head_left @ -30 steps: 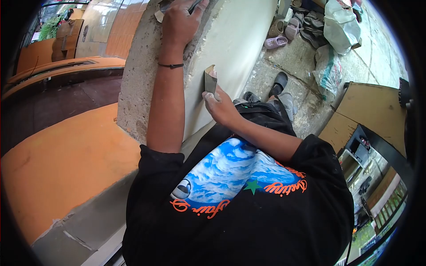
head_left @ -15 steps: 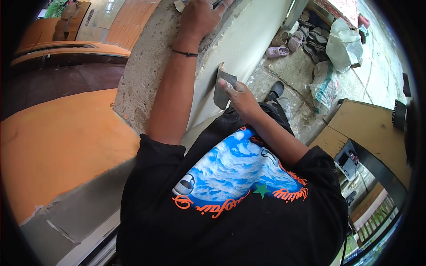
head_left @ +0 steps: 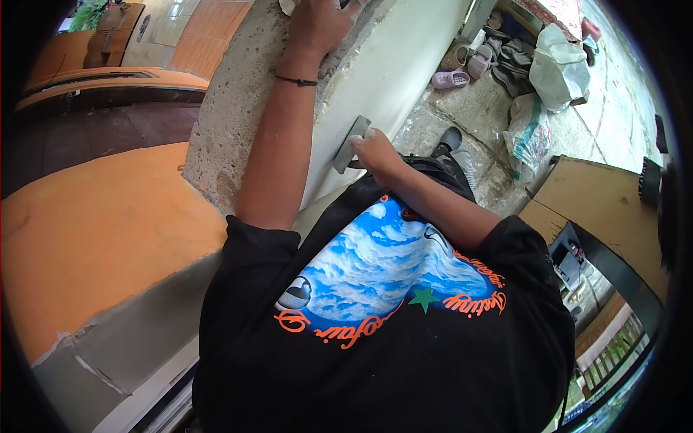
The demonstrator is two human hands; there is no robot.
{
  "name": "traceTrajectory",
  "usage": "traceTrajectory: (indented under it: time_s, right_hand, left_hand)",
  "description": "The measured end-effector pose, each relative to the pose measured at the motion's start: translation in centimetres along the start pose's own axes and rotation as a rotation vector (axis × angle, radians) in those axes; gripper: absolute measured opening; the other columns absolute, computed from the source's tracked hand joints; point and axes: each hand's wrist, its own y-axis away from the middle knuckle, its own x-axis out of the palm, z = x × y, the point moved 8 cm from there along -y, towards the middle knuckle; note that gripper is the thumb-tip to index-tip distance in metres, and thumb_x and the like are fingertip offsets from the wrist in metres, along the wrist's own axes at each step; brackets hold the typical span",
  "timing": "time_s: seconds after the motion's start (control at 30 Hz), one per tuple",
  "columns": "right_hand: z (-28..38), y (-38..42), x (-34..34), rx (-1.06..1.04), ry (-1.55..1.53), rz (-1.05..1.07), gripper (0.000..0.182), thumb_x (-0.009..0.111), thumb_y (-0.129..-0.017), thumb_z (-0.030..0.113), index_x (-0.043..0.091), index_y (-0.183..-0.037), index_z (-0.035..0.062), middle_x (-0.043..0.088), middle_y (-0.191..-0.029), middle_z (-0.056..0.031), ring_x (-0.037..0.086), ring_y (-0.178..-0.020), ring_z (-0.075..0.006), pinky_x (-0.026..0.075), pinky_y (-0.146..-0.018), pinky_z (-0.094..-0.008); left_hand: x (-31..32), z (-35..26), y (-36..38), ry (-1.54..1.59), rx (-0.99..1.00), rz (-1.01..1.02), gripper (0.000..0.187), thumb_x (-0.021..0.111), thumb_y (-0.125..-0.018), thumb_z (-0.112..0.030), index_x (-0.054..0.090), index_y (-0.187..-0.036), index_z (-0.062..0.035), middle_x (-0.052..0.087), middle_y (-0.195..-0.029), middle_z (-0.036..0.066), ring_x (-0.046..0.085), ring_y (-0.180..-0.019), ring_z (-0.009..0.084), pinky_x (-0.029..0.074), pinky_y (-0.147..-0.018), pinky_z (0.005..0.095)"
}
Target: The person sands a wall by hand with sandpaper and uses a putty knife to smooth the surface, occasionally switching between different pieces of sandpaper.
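My left hand point(head_left: 323, 27) is at the top edge, over the rough concrete ledge point(head_left: 231, 101). Its fingers are bent round something dark that is mostly cut off by the frame. A black band circles that wrist. Lower and to the right, my right hand point(head_left: 377, 153) grips a thin grey flat blade point(head_left: 351, 144), which is tilted against the smooth pale wall face point(head_left: 390, 79). The fingers behind the blade are partly hidden.
An orange wall point(head_left: 101, 238) stands at the left. Several shoes point(head_left: 451, 79), a white bag point(head_left: 559, 68) and a woven sack point(head_left: 527, 137) lie on the stone floor at the upper right. A brown cabinet point(head_left: 599, 195) is at the right.
My right hand has moved slightly left, and the blade has turned so that its broad face shows less. My left hand has shifted a little up and left.
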Motion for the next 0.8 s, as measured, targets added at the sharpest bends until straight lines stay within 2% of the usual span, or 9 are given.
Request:
traceTrajectory:
  time_s: [0.03, 0.1, 0.23, 0.37, 0.43, 0.47, 0.5, 0.7, 0.8]
  right_hand:
    - [-0.2, 0.0, -0.4, 0.0, -0.002, -0.002, 0.028, 0.046, -0.092, 0.018, 0.054, -0.1, -0.0074, 0.061, -0.09, -0.018, 0.062, -0.087, -0.0247, 0.051, -0.073, -0.0412]
    - [4.6, 2.8, 0.2, -0.154, 0.64, 0.107, 0.03, 0.051, -0.084, 0.017, 0.055, -0.093, -0.011, 0.064, -0.081, -0.025, 0.067, -0.075, -0.0315, 0.054, -0.07, -0.038]
    - [0.9, -0.9, 1.1, -0.13, 0.707, 0.221, 0.029, 0.05, -0.085, 0.018, 0.056, -0.086, -0.0112, 0.063, -0.068, -0.0221, 0.066, -0.061, -0.0313, 0.055, -0.063, -0.0394]
    - [4.1, 3.0, 3.0, -0.236, 0.55, 0.292, 0.033, 0.041, -0.09, 0.013, 0.051, -0.089, -0.0179, 0.063, -0.068, -0.0219, 0.066, -0.057, -0.0303, 0.055, -0.049, -0.0372]
    - [3.8, 2.7, 1.9, -0.031, 0.358, 0.2, 0.032, 0.038, -0.091, 0.012, 0.05, -0.086, -0.0172, 0.063, -0.067, -0.021, 0.066, -0.056, -0.0292, 0.056, -0.048, -0.0352]
    - [0.9, -1.0, 1.6, -0.138, 0.503, 0.221, 0.03, 0.038, -0.091, 0.011, 0.048, -0.083, -0.0156, 0.063, -0.066, -0.0213, 0.065, -0.054, -0.0287, 0.055, -0.047, -0.0345]
    - [2.0, -0.9, 0.2, -0.03, 0.34, 0.113, 0.028, 0.038, -0.09, 0.011, 0.048, -0.08, -0.014, 0.062, -0.064, -0.0218, 0.064, -0.052, -0.0281, 0.055, -0.046, -0.0337]
    - [5.3, 1.6, 0.2, -0.133, 0.44, 0.108, 0.028, 0.04, -0.089, 0.011, 0.049, -0.079, -0.0131, 0.062, -0.064, -0.0202, 0.064, -0.051, -0.0269, 0.054, -0.045, -0.0336]
    - [4.1, -0.8, -1.5, -0.033, 0.394, 0.06, 0.03, 0.041, -0.088, 0.011, 0.039, -0.1, -0.0169, 0.063, -0.063, -0.0182, 0.064, -0.05, -0.0263, 0.053, -0.044, -0.0329]
  left_hand:
    - [0.1, 0.2, -0.1, 0.002, 0.002, 0.002, 0.035, 0.058, -0.088, -0.022, 0.06, -0.113, 0.0031, 0.059, -0.115, 0.021, 0.056, -0.107, 0.0337, 0.044, -0.093, 0.0365]
    - [0.1, 0.1, -0.2, -0.012, -0.017, 0.019, 0.035, 0.059, -0.088, -0.022, 0.06, -0.113, 0.0029, 0.06, -0.115, 0.022, 0.057, -0.107, 0.0333, 0.044, -0.093, 0.0365]
    - [0.1, 0.4, 0.1, -0.005, -0.091, 0.053, 0.036, 0.058, -0.088, -0.023, 0.06, -0.113, 0.003, 0.06, -0.115, 0.022, 0.057, -0.106, 0.0332, 0.044, -0.093, 0.0366]
    - [0.2, 0.6, -0.2, 0.026, -0.114, 0.071, 0.037, 0.058, -0.089, -0.026, 0.06, -0.113, 0.0029, 0.059, -0.116, 0.022, 0.057, -0.107, 0.0336, 0.044, -0.092, 0.0367]
    - [0.3, 0.7, -0.1, 0.039, -0.129, 0.086, 0.038, 0.057, -0.089, -0.027, 0.06, -0.113, 0.0028, 0.059, -0.117, 0.022, 0.057, -0.108, 0.0338, 0.044, -0.092, 0.0367]
    - [0.2, 0.6, -0.1, 0.03, -0.087, 0.059, 0.039, 0.057, -0.089, -0.028, 0.06, -0.113, 0.0028, 0.059, -0.116, 0.022, 0.057, -0.108, 0.034, 0.044, -0.092, 0.0366]
    - [0.1, 0.4, -0.1, 0.02, -0.045, 0.033, 0.039, 0.057, -0.089, -0.028, 0.06, -0.112, 0.0028, 0.059, -0.116, 0.022, 0.057, -0.107, 0.0342, 0.045, -0.092, 0.0366]
    - [0.4, 0.8, -0.2, 0.006, -0.117, 0.068, 0.041, 0.057, -0.089, -0.03, 0.06, -0.111, 0.0044, 0.06, -0.112, 0.024, 0.058, -0.106, 0.0351, 0.045, -0.091, 0.0365]
    - [0.6, 0.9, 0.0, -0.021, -0.126, 0.081, 0.041, 0.058, -0.089, -0.029, 0.06, -0.109, 0.006, 0.06, -0.112, 0.025, 0.058, -0.106, 0.0353, 0.045, -0.091, 0.0366]
